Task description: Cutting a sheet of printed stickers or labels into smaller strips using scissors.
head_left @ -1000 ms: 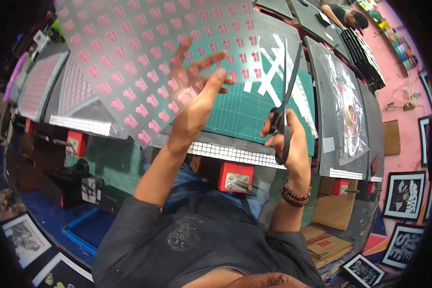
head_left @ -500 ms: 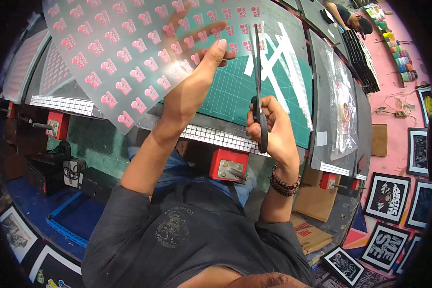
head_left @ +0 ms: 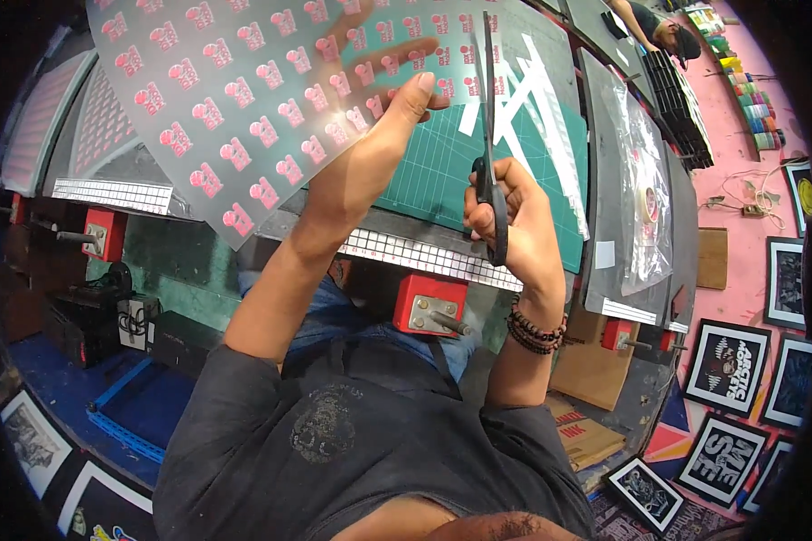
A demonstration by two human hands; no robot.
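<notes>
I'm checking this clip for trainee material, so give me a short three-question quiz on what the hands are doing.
1. True or false: the right hand holds a pair of scissors with the blades pointing away from the person.
2. What does the left hand hold? A) a roll of tape B) a clear sheet printed with rows of pink marks C) a framed picture
3. What colour is the cutting mat on the table under the hands?

Key: 1 true; 2 B; 3 green.
</notes>
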